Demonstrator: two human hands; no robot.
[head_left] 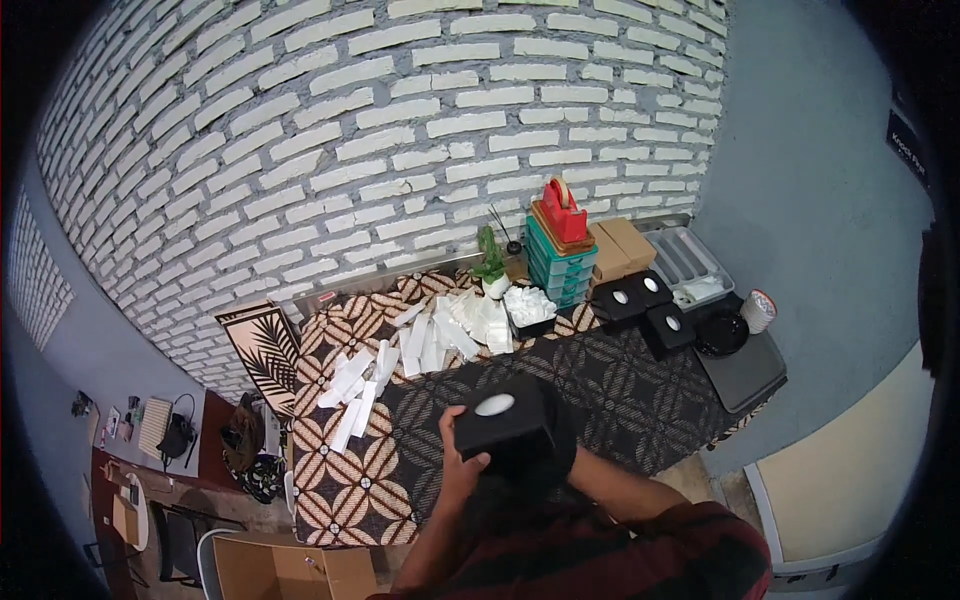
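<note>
Close to my chest I hold a black square box (503, 425) with an oval white opening in its top. My left hand (458, 462) grips its left side, thumb on the top edge. My right hand is hidden behind the box's right side; only the forearm in a dark red plaid sleeve (640, 500) shows. On the patterned tablecloth (355, 480) beyond the box lie several folded white paper sleeves (420, 350). Three more black boxes (640, 300) stand at the right.
A black tray of white crumpled tissue (528, 306), a small potted plant (492, 265), stacked teal drawers with a red holder (560, 245), cardboard boxes (620, 248), a grey cutlery tray (688, 262), a black bowl (722, 332). An open carton (280, 570) stands on the floor at left.
</note>
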